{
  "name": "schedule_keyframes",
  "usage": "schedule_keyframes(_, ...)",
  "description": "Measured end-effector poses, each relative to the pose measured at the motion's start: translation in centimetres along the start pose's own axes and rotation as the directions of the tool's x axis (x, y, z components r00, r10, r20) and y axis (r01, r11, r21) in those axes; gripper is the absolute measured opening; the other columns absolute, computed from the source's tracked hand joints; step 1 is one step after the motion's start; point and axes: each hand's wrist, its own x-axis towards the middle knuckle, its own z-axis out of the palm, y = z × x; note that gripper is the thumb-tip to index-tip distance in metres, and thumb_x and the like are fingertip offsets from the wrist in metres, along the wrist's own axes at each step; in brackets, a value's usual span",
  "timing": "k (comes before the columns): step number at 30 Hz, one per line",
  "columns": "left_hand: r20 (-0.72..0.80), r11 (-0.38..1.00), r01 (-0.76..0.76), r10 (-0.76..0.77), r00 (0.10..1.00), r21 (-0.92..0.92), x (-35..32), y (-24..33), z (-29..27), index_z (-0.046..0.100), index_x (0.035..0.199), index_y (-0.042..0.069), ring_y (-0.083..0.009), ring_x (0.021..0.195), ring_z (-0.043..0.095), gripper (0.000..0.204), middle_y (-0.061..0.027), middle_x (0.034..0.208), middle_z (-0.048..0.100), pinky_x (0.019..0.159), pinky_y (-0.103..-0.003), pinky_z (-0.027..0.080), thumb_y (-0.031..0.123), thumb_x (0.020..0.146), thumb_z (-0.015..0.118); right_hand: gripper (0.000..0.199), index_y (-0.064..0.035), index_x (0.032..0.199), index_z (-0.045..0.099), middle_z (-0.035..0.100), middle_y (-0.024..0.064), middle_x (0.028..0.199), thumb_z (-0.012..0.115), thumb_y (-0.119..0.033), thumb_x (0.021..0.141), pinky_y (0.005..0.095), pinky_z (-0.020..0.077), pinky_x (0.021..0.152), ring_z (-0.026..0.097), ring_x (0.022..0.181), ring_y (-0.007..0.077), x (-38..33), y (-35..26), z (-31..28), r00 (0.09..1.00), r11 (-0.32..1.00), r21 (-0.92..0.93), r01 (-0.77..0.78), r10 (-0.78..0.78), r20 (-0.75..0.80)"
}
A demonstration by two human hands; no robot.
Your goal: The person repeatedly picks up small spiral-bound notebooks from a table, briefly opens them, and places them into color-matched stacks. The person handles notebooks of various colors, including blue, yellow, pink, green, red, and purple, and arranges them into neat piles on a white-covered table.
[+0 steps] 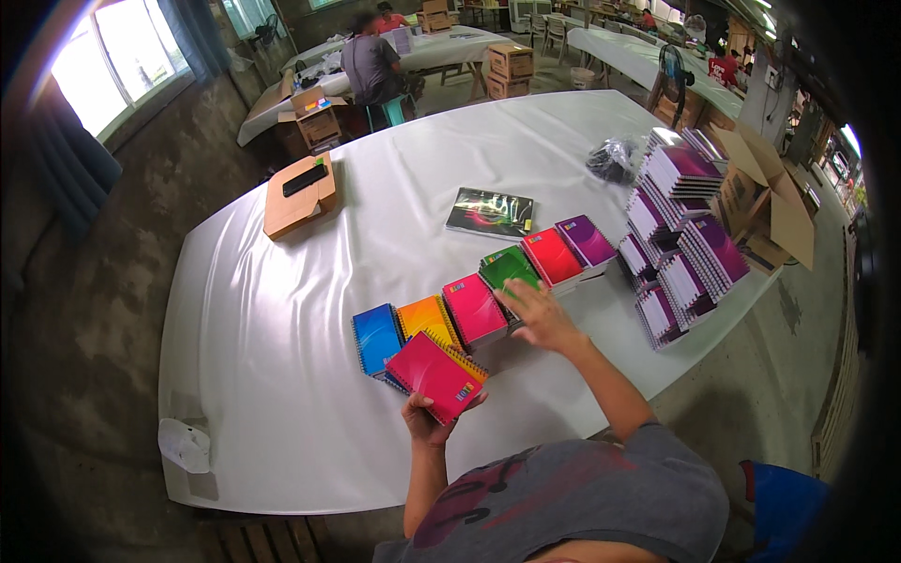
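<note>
My left hand (427,418) grips a pink notebook (434,375) at the table's (282,394) near edge. My right hand (537,314) lies spread on the green notebook (507,267) in the coloured row, between magenta (474,310) and red (552,255). Purple stacks (680,235) stand right.

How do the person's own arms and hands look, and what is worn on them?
Both forearms are bare, and the left hand and the right hand wear no gloves. No watch, ring or bracelet is visible. The person wears a grey short-sleeved shirt with a dark red print on the front; its sleeve ends above the right elbow.
</note>
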Motion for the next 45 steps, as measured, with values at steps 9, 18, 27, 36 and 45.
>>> schedule_keyframes(9,0.122,0.988,0.116,-0.103,0.987,-0.106,2.7,-3.2,0.3,0.020,0.138,0.004,-0.0488,0.122,0.032,0.082,-0.0247,0.132,0.033,0.085,-0.069,0.037,0.032,0.070,0.058,0.028,-0.0050,0.098,0.063,0.065,0.0094,0.097,0.058,0.009,0.074,0.0272,0.0452,0.086,0.062,0.093,0.0205,-1.4,5.5,0.4,0.887,0.026,0.990,-0.135,0.449,0.109)
schedule_keyframes(18,0.281,0.963,0.270,-0.254,0.925,-0.018,2.8,-8.5,-1.4,0.018,0.139,0.005,-0.0516,0.122,0.031,0.087,-0.0271,0.132,0.034,0.094,-0.066,0.029,0.031,0.067,0.060,0.036,-0.0097,0.100,0.065,0.051,0.0103,0.127,0.054,0.012,0.074,0.0375,0.0325,0.102,0.041,0.124,0.0244,2.3,3.9,-4.1,0.765,0.295,0.944,-0.148,-0.570,0.298)
schedule_keyframes(27,0.150,0.961,0.270,-0.260,0.954,-0.051,3.8,-10.2,1.2,0.027,0.133,-0.005,-0.0448,0.116,0.043,0.078,-0.0322,0.127,0.039,0.100,-0.053,0.033,0.016,0.063,0.055,0.043,-0.0125,0.116,0.057,0.051,0.0076,0.126,0.063,-0.005,0.074,0.0412,0.0320,0.103,0.047,0.118,0.0204,-2.3,13.9,1.0,0.961,0.987,-0.030,-0.158,0.161,0.225)
schedule_keyframes(36,0.134,0.940,0.340,-0.341,0.931,0.031,5.5,-9.2,0.1,0.028,0.134,-0.004,-0.0444,0.121,0.037,0.075,-0.0273,0.133,0.036,0.102,-0.052,0.030,0.032,0.074,0.054,0.015,-0.0031,0.089,0.065,0.066,0.0075,0.091,0.059,0.006,0.078,0.0286,0.0461,0.080,0.060,0.090,0.0127,-2.4,13.2,-1.3,0.850,0.163,0.958,-0.237,0.512,0.123)
schedule_keyframes(45,0.317,0.910,0.402,-0.355,0.879,-0.096,6.2,-10.8,1.2,0.021,0.139,0.006,-0.0492,0.123,0.031,0.088,-0.0232,0.137,0.031,0.099,-0.062,0.027,0.035,0.069,0.065,0.030,-0.0071,0.097,0.065,0.058,0.0086,0.117,0.054,0.008,0.073,0.0439,0.0348,0.100,0.044,0.122,0.0237,0.5,8.6,-3.7,0.928,0.369,0.909,-0.193,-0.232,0.291)
